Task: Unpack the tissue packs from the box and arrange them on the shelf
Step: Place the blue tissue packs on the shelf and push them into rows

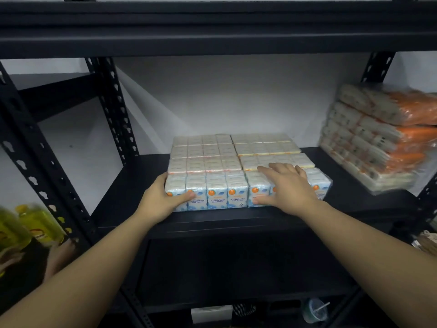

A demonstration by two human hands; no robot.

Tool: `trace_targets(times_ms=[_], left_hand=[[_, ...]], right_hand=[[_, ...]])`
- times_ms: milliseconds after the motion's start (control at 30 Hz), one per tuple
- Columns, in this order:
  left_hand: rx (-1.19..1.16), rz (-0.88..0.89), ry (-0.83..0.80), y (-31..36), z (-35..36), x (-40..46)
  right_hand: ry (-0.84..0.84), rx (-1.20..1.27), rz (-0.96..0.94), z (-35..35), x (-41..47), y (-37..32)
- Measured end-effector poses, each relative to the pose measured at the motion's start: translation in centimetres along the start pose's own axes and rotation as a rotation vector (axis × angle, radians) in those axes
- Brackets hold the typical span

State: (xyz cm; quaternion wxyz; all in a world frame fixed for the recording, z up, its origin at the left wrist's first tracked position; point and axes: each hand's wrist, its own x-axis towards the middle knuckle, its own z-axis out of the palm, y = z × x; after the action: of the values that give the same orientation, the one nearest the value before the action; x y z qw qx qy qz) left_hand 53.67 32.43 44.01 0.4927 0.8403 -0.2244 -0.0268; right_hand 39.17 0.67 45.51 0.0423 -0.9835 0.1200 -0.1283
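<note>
Box nowhere in sight. Tissue packs (208, 166) sat in tight block mid-shelf (132, 190), front labels partly covered by hands. Left hand (163, 197) gripped front left corner pack, thumb across its face. Right hand (286, 185) lay flat, fingers spread over front right packs, holding nothing. Orange-wrapped stack (371, 136) at right blurred, cut off. Yellow bottles (26, 223) lower left smeared.

White-and-blue tissue packs (216, 176) in tidy rows on black shelf (132, 200), front row under left hand (163, 197) and right hand (287, 185)
</note>
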Motion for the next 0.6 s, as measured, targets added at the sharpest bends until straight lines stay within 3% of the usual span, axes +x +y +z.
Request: trace_targets(times_ms=[333, 600], left_hand=[[-0.037, -0.014, -0.059, -0.4, 0.0, 0.9], [-0.14, -0.037, -0.157, -0.4, -0.2, 2.7]], right_hand=[[-0.066, -0.032, -0.097, 1.0, 2.0, 0.9], [-0.123, 0.013, -0.031, 0.0, 2.9, -1.2]])
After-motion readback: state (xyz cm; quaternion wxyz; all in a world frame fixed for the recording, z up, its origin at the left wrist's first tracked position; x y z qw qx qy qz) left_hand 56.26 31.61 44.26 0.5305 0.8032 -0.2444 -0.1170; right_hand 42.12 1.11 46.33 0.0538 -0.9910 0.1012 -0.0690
